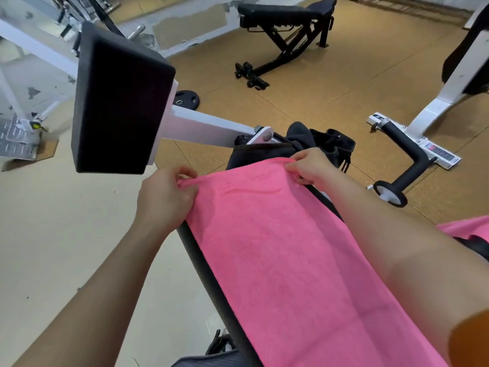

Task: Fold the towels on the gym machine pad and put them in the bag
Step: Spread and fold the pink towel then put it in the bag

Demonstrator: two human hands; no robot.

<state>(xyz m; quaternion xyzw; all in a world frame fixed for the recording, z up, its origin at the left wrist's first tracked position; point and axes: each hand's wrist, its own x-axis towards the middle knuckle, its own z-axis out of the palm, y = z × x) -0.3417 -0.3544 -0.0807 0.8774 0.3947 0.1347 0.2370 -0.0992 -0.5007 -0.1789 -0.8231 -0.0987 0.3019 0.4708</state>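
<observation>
Gym floor (317,83): cork-toned mats on the right, pale tile on the left, a bench (283,14) at the back. A pink towel (277,260) is laid flat lengthwise on the black pad (201,260), with its far edge just short of the bag (328,144). The bag sits at the pad's far end; whether its mouth is open cannot be told. A second towel (460,227) is partly seen at the right edge, beyond the right forearm.

Step judged: first fold being set up, nothing bagged yet.

Grip: the far-left corner is pinched by the left hand (164,200) between thumb and curled fingers. The far-right corner is pinched likewise by the right hand (315,168). The hem between them is drawn fairly taut and slightly raised.

Pose: both arms are stretched forward, one along each side of the towel, backs of the hands up and knuckles towards the bag. The left hand is just below a large black cushion (119,102) on a white arm.

Next move, as judged: both corners are to be lifted and carried back evenly to the near edge. The hem should be kept level so the halves line up. The cloth could get dragged off the narrow pad.
</observation>
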